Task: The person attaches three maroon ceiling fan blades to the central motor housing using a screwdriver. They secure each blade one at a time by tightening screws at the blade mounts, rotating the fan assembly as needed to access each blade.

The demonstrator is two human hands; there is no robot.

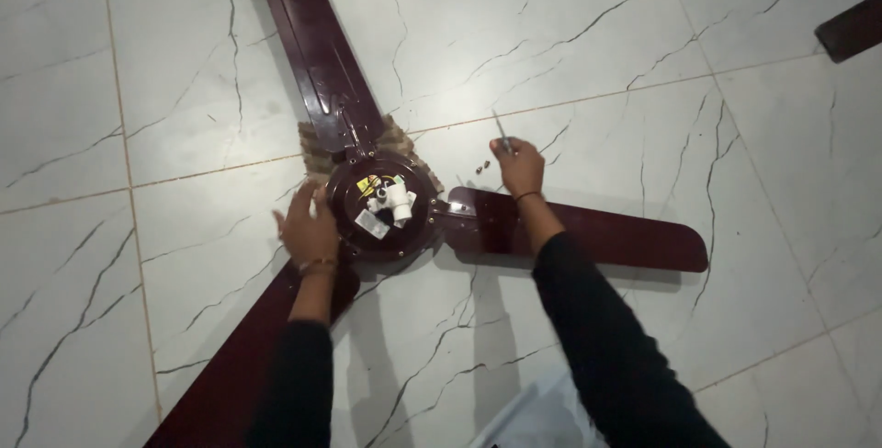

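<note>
Here a dark maroon ceiling fan (386, 204) lies flat on the white marbled floor (643, 62), its round motor hub (384, 218) facing up. Three blades are attached: one (317, 53) runs up toward the top edge, one (588, 232) stretches to the right, and one (239, 365) runs down to the lower left corner. A fourth blade tip (850, 27), apart from the fan, pokes in at the upper right edge.

On the hub sits one white plastic fitting (395, 200) with a yellow label beside it and a small white tag just below. Under the hub, on its far side, a brown woven pad (317, 149) shows between the fan and the floor.

The left hand (308, 227) rests against the hub's left rim, fingers spread and lightly curled over the edge. The right hand (519, 165) is on the floor just above the right blade's root, closed around the handle of one thin tool (501, 131), probably a screwdriver, whose metal shaft points away from the person. Just left of that hand lie two small dark screws (481, 168), close together on the tile.

Both arms wear black sleeves, and each wrist has a thin band. At the bottom edge, between the arms, a pale translucent thing (528, 416) shows, too blurred to name.
</note>
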